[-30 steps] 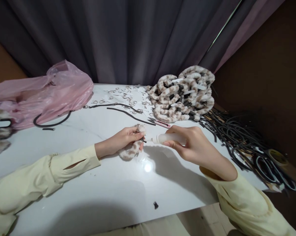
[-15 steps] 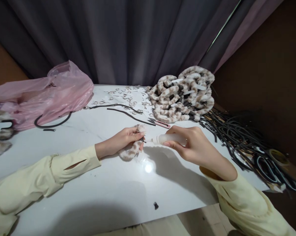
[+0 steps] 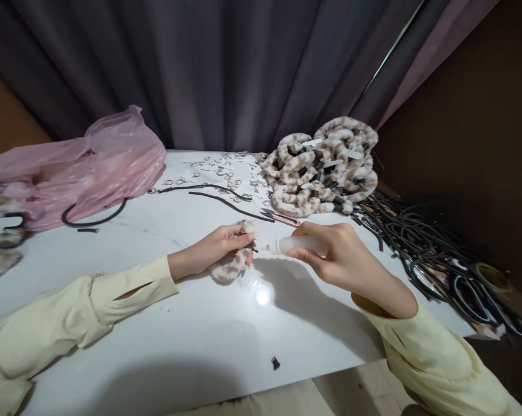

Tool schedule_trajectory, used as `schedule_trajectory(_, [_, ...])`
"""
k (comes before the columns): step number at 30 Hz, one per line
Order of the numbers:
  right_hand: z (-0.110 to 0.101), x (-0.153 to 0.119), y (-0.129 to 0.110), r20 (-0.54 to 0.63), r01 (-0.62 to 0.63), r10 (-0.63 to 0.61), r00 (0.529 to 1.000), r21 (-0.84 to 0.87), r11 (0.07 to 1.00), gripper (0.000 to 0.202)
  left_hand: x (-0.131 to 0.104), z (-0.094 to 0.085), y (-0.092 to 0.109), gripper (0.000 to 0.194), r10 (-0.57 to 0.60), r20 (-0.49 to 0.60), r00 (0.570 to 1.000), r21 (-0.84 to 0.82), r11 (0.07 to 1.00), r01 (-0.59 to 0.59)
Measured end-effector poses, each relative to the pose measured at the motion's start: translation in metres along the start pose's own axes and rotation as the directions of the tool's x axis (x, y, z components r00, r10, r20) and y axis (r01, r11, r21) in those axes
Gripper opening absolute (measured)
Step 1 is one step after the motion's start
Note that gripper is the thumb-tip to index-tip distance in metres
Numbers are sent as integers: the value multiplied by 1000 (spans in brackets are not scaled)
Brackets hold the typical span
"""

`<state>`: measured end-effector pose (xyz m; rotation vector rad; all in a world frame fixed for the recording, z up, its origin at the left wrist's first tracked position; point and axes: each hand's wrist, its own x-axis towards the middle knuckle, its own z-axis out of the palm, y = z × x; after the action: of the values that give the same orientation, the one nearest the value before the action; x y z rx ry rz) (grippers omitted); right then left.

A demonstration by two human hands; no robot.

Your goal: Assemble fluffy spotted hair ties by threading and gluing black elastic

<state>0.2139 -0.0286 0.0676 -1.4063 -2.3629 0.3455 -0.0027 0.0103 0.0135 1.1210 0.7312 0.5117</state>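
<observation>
My left hand (image 3: 219, 247) is closed around a plush tube (image 3: 228, 269), white with brown spots, just above the table. A small dark end pokes out between its fingers, toward the right. In my right hand (image 3: 341, 254) lies a translucent white squeeze bottle (image 3: 306, 245), tipped on its side. Its thin nozzle points left and reaches close to the dark end; whether they touch I cannot tell. Behind the hands, a pair of pink thread snips (image 3: 282, 218) rests beside a black cord (image 3: 226, 202).
A heap of spotted plush loops (image 3: 325, 167) stands at the back right. Many black cords (image 3: 399, 231) tangle along the right edge. Small metal rings (image 3: 224, 170) are scattered at the back, near a pink plastic bag (image 3: 108, 162). A black scrap (image 3: 275, 363) lies near the front edge.
Both hands keep almost the same pose, with the nozzle still at the plush tube's dark end. The pink bag's top has shifted slightly.
</observation>
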Motion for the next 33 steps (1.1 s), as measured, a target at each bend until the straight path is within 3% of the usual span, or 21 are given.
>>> schedule_trajectory(14, [-7, -7, 5, -22, -33, 33, 999, -2, 999, 23, 1, 1, 2, 27, -4, -28, 1000, 10, 1000, 4])
schedule_trajectory(20, [-1, -5, 4, -2, -25, 25, 1000, 53, 998, 23, 0, 0, 2, 23, -3, -27, 1000, 21, 1000, 3])
schedule_trajectory(23, [-3, -7, 9, 66, -71, 68, 996, 56, 996, 23, 0, 0, 2, 24, 12, -17, 1000, 18, 1000, -12])
schedule_trajectory(25, [-10, -13, 16, 52, -133, 127, 991, 133, 982, 23, 0, 0, 2, 27, 15, -14, 1000, 16, 1000, -15])
schedule_trajectory(28, [-24, -25, 32, -123, -207, 285, 951, 433, 877, 26, 1, 0, 2, 30, 10, -22, 1000, 19, 1000, -10])
schedule_trajectory(31, [-33, -33, 57, -263, -116, 430, 864, 726, 677, 24, 1, -1, 1, 32, 12, -27, 1000, 16, 1000, -11])
schedule_trajectory(33, [-33, -34, 77, -316, -27, 465, 827, 804, 594, 22, 1, -1, 0, 32, 13, -26, 1000, 16, 1000, -13])
